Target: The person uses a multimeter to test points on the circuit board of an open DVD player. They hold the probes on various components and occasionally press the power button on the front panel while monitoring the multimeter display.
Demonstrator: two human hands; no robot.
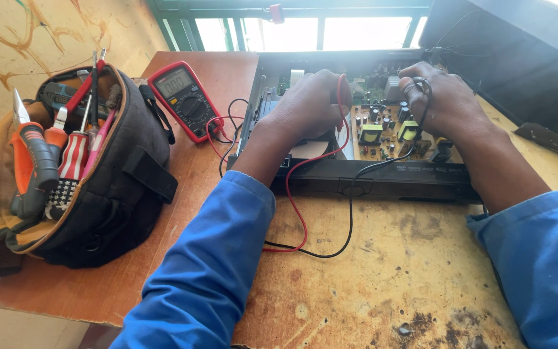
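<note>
Opened black player chassis (356, 178) at twelve o'clock on the worn wooden surface (389, 278), brown circuit board (382, 132) bared inside. Left hand (308, 103) over the chassis's left half, fingers clamped on the red probe (341, 90). Right hand (444, 97) at one o'clock above the board, fingers closed round the black probe (424, 97). Red lead (298, 207) and black lead (350, 220) looping toward six o'clock, then back to the red multimeter (185, 100) at ten o'clock. Black tool bag (114, 187) at nine o'clock, holding pliers (30, 161) and screwdrivers (72, 155). Window (292, 32) beyond.
</note>
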